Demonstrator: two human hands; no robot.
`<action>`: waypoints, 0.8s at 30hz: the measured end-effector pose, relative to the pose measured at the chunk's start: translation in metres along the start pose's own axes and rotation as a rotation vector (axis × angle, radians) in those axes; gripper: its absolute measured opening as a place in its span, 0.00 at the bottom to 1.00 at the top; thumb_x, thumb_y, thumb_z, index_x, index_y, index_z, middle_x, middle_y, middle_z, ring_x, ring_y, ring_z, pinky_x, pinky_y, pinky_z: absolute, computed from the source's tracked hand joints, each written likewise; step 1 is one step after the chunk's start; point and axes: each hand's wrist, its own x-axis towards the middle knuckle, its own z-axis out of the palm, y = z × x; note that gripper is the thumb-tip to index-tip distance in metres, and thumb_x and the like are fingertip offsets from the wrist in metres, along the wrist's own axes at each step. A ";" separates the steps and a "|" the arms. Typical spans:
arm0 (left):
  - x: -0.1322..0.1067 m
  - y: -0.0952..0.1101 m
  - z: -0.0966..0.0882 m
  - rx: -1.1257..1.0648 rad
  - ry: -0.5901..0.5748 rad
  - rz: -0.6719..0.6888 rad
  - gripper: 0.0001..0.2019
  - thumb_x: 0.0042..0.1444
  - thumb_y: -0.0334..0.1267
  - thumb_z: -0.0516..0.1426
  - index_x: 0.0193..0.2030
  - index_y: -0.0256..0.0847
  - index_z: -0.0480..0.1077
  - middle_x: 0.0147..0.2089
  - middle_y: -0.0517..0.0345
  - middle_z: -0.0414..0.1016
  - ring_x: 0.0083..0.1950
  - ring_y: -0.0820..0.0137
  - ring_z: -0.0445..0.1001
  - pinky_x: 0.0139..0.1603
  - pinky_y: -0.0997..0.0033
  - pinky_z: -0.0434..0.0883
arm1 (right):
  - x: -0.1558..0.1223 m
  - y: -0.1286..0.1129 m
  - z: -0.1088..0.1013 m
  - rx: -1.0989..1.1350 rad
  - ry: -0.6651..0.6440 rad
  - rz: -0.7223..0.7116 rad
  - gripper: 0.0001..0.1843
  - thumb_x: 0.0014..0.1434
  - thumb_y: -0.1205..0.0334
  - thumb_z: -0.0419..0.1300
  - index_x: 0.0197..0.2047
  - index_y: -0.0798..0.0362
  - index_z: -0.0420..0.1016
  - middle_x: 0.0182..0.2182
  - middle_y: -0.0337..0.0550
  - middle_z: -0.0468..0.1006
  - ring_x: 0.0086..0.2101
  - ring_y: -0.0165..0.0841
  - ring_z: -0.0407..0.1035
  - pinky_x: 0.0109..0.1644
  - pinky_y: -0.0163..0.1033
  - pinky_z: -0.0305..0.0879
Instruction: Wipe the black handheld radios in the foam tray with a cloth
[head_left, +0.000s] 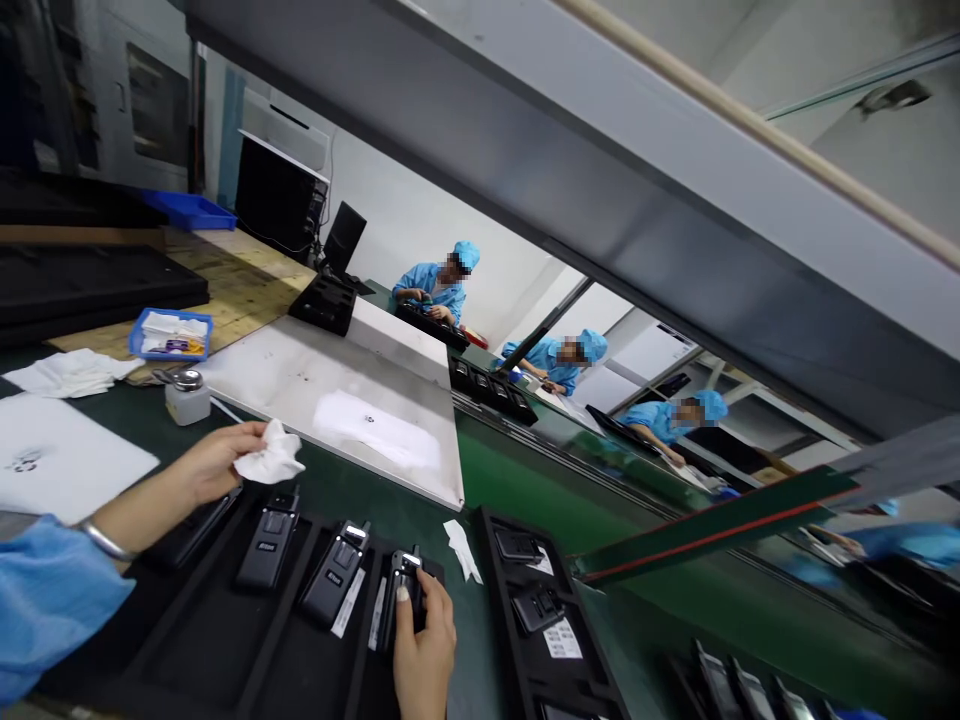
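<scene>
My left hand (pixel 214 465) is closed, pinching a crumpled white wipe (pixel 271 455) above the black foam tray (pixel 214 650). Several black two-way radios lie in that tray, among them one radio (pixel 266 545) below the wipe and another radio (pixel 337 575) in the middle with a white label strip (pixel 348 603) beside it. At the tray's right end my right hand (pixel 424 640) grips a third radio (pixel 391 598), thumb on its front and fingers along its right side. My fingers hide part of this radio.
A small pump bottle (pixel 187 398) stands behind my left hand, near a blue box (pixel 171 335) of small items. Another black tray (pixel 551 610) with black parts lies to the right. A white wipe (pixel 463 550) sits between the trays. Co-workers in blue sit along the green conveyor line (pixel 525 480).
</scene>
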 end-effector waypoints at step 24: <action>-0.135 -0.017 0.061 -0.500 -0.221 -0.436 0.46 0.41 0.25 0.67 0.70 0.43 0.59 0.51 0.48 0.79 0.43 0.64 0.78 0.40 0.71 0.72 | -0.041 -0.147 0.032 1.215 -0.512 0.567 0.15 0.47 0.58 0.76 0.36 0.51 0.79 0.34 0.40 0.83 0.32 0.31 0.74 0.39 0.35 0.69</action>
